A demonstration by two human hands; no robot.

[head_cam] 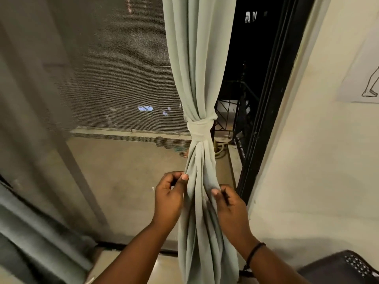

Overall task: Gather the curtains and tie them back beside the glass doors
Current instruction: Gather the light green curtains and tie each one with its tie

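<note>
Your pale green curtain hangs gathered into one column, cinched by a wrapped band of the same cloth well above both grips. Below the band the folds spread a little and fall between your two hands to the floor.

Your left hand pinches the curtain's left edge between thumb and curled fingers. Your right hand sits just across the bundle, slightly lower, its thumb and fingers nipping the right-hand fold. Only the width of the bundle lies between the two grips.

Left of your left grip, a mesh screen panel stands behind the curtain, with open balcony floor showing through it; there is free room on that side. Farther left, a second, darker curtain hangs near the frame's edge.

Right of your right grip the room is tighter: the black door frame runs down just beside it, then the cream wall. A dark perforated chair sits low to the right of your right wrist, which wears a black band. A line drawing hangs on the wall, well above.
</note>
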